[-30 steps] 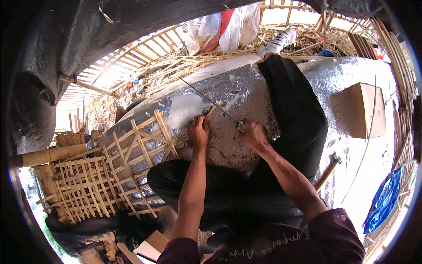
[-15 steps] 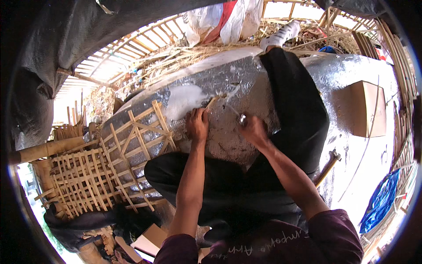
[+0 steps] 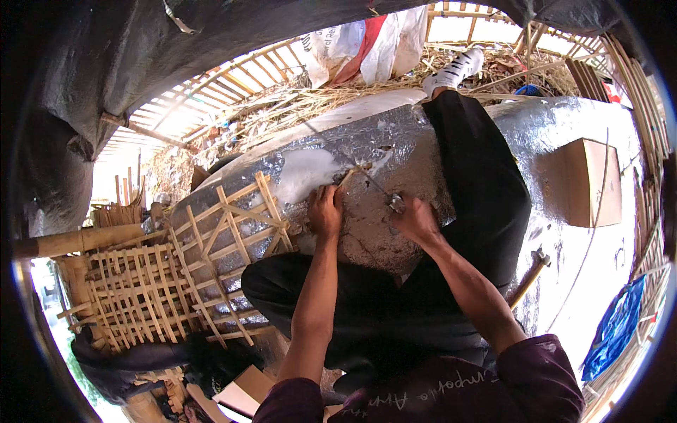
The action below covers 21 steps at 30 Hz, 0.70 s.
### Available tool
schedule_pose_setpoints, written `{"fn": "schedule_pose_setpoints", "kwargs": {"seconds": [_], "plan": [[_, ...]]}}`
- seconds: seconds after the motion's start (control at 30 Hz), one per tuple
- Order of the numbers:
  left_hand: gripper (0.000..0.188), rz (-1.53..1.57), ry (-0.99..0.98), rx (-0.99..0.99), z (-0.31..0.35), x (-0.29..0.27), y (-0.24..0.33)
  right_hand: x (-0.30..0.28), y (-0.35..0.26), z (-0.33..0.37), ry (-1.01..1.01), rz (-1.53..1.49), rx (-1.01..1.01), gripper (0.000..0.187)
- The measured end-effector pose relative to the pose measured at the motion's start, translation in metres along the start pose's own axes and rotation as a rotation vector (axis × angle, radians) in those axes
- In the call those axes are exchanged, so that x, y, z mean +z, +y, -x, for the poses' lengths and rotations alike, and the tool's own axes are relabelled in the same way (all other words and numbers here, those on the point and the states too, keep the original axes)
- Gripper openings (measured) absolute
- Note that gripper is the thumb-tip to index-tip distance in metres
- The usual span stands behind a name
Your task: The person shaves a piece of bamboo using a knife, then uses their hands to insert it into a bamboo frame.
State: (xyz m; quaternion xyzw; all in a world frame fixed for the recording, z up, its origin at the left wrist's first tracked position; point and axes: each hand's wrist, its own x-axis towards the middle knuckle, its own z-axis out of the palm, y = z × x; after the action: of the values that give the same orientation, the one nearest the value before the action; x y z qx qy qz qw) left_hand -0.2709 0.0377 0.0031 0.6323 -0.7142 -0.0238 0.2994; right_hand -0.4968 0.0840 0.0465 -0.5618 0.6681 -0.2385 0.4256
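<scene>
Pale bamboo strip (image 3: 348, 175), short, slim, yellowish, over the silver foil sheet (image 3: 412, 155); near end in the left hand (image 3: 326, 213), fingers curled closed on it. Thin dark metal rod (image 3: 379, 187) slants across the strip's far end; contact unclear. Right hand (image 3: 417, 221) closed round its shiny grip. Leftward, open bamboo lattice (image 3: 234, 229).

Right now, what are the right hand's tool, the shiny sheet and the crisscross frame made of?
Tool in the right hand: probably smooth metal; it glints. Shiny sheet: perhaps foil-faced plastic, silvery and crinkled. Crisscross frame: likely split bamboo, matte, straw-coloured, narrow strips.
</scene>
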Motion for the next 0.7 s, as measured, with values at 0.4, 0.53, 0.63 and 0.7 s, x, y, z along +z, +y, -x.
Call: {"fn": "schedule_pose_setpoints", "kwargs": {"seconds": [0.4, 0.53, 0.63, 0.7], "plan": [[0.021, 1.101, 0.505, -0.579, -0.064, -0.05, 0.048, -0.032, -0.008, 0.002, -0.046, -0.451, 0.159, 0.018], [0.027, 1.235, 0.516, -0.743, -0.069, -0.062, 0.059, -0.032, 0.0, 0.0, -0.028, -0.576, 0.066, 0.021], [0.032, 1.21, 0.447, -0.837, -0.065, -0.073, 0.061, -0.025, -0.007, 0.0, 0.017, -0.556, 0.04, 0.022], [0.036, 1.189, 0.341, -0.853, -0.054, -0.073, 0.053, -0.029, -0.016, 0.004, -0.049, -0.503, 0.157, 0.026]]}}
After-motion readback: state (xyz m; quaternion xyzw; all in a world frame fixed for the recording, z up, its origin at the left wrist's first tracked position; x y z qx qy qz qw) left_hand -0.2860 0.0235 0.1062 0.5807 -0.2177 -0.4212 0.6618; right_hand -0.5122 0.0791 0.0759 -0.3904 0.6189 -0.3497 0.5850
